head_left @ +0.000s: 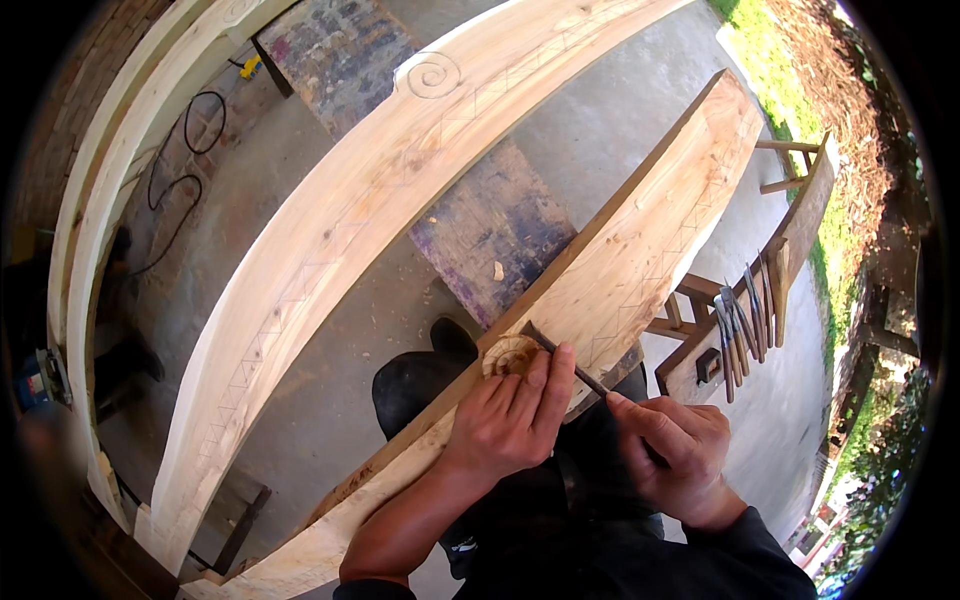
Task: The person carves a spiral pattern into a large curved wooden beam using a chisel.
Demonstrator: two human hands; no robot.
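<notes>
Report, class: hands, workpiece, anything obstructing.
Left hand touches carving tool; right hand grips it. Tool tip at round carving in plank. Left hand partly hides carving.

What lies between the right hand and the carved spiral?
In the head view, a slim dark tool and part of the left hand lie between the right hand and the carved spiral.

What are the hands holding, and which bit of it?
A dark, slim carving tool: the right hand grips its rear end. The left hand is beside its front part; whether it holds it too is unclear.
</notes>
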